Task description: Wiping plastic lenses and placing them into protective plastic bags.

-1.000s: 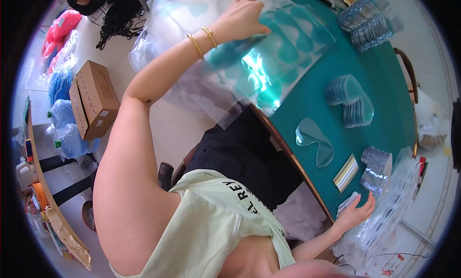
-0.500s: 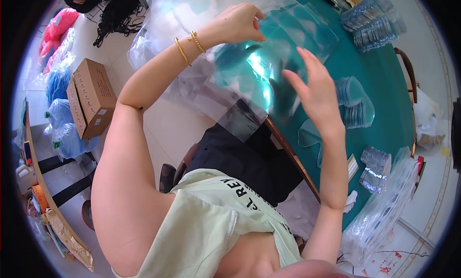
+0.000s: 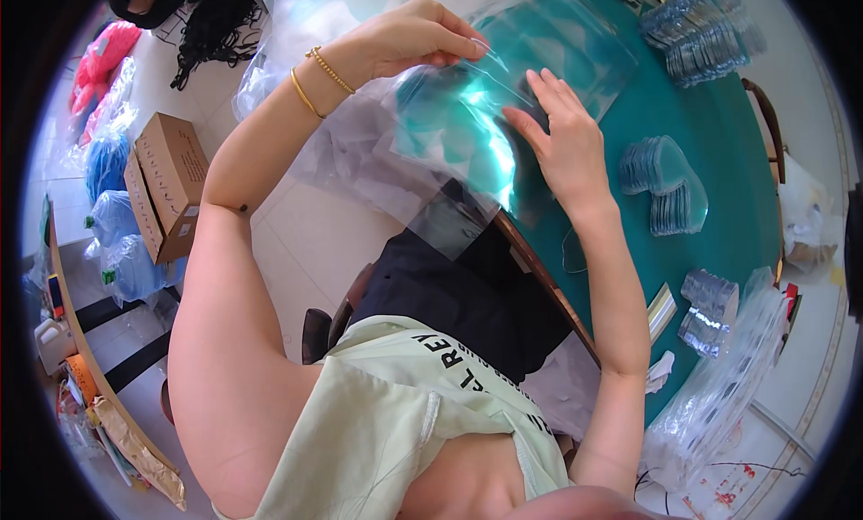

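Note:
My left hand is over the far part of the table, its thumb and fingertips pinched on the edge of a clear plastic sheet. That sheet is partly lifted, and its edge runs toward my right hand. The right hand has its fingers stretched out and its thumb apart, at the sheet's right side; I cannot tell whether it touches. Beneath both hands lie several overlapping clear plastic sheets with a bright glare on them. Some hang over the near table edge above my lap.
Stacks of clear shaped plastic pieces stand on the green table, others at the far right. A shiny stack lies beside long plastic wrapping. On the floor at left are a cardboard box and plastic bottles.
My left hand has moved slightly left and farther away, and now pinches a sheet edge that has come up. My right hand has moved left toward the sheet.

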`<move>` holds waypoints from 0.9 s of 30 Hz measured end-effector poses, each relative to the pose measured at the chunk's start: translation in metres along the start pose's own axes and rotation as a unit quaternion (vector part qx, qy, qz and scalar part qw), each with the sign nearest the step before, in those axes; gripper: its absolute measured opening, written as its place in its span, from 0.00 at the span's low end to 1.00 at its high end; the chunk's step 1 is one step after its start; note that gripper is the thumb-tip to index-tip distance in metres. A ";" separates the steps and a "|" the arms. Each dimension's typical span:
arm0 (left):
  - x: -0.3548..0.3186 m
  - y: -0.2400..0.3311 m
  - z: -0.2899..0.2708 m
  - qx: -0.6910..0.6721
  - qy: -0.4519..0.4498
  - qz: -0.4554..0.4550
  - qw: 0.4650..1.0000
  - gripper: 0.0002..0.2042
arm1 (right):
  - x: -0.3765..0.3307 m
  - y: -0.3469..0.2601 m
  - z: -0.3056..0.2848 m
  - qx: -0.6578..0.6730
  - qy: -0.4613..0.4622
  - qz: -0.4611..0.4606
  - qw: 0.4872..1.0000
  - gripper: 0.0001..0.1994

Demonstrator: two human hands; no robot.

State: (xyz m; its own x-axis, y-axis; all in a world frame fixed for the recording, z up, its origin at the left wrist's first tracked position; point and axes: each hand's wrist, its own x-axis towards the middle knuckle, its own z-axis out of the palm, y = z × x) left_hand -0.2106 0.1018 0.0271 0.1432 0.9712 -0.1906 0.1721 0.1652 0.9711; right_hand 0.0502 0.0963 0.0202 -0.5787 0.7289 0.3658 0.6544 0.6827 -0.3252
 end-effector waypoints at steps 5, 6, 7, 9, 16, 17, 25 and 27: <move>-0.006 0.019 0.022 0.025 -0.051 0.092 0.994 0.11 | 0.029 -0.012 -0.024 0.134 0.054 0.018 0.989 0.18; -0.007 0.022 0.025 0.038 -0.059 0.105 0.992 0.10 | 0.035 -0.013 -0.027 0.148 0.042 0.035 0.987 0.16; -0.006 0.023 0.025 0.038 -0.061 0.105 0.992 0.10 | 0.039 -0.013 -0.030 0.163 0.030 0.051 0.985 0.15; -0.002 0.024 0.024 0.054 -0.060 0.157 0.984 0.11 | 0.044 -0.012 -0.036 0.200 0.030 0.069 0.977 0.12; -0.003 0.020 0.025 0.108 -0.071 0.183 0.975 0.14 | 0.043 0.006 -0.046 0.297 -0.017 0.100 0.950 0.11; -0.001 0.017 0.021 0.159 -0.058 0.174 0.970 0.14 | 0.043 0.006 -0.051 0.237 0.032 0.119 0.964 0.11; -0.008 0.011 0.015 0.399 0.230 0.173 0.871 0.25 | 0.015 0.053 -0.122 0.122 0.372 0.166 0.905 0.07; -0.022 0.029 0.030 0.412 0.235 0.284 0.834 0.25 | -0.002 0.046 -0.127 0.034 0.398 0.090 0.912 0.07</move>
State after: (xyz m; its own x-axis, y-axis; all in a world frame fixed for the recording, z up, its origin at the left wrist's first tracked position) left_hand -0.1796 0.0799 0.0549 0.0652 0.8452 0.5305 0.8448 -0.3297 0.4215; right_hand 0.1434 0.1202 0.1158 0.0895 0.5798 0.8099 0.6566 0.5771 -0.4857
